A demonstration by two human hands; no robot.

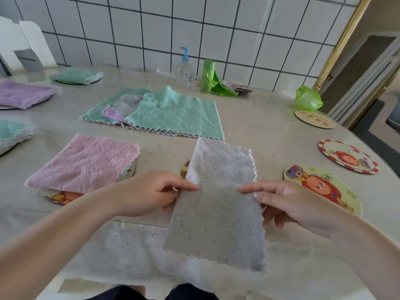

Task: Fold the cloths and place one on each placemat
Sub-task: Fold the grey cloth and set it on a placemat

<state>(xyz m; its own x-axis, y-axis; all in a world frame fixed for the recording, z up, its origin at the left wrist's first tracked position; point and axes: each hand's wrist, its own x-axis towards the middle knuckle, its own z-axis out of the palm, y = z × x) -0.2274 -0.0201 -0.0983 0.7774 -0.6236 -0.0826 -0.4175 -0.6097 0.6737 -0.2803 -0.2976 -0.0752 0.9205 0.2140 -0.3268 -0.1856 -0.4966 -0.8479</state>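
I hold a pale grey cloth (pixel 218 204), folded to a long strip, above the table's near edge. My left hand (pixel 149 193) pinches its left side and my right hand (pixel 287 202) pinches its right side. Its far end hides most of a round placemat (pixel 185 168). A folded pink cloth (pixel 86 162) lies on a placemat (pixel 58 197) to the left. A pile of unfolded green, grey and pink cloths (pixel 173 113) sits mid-table. Three bare round placemats (pixel 324 187) (pixel 348 156) (pixel 315 119) lie at the right.
Folded purple (pixel 23 94), green (pixel 75 75) and teal (pixel 13 132) cloths sit on mats at the left. A pump bottle (pixel 184 68), a green bag roll (pixel 208 76) and a green bag (pixel 308 100) stand by the tiled wall. A white chair (pixel 23 44) is far left.
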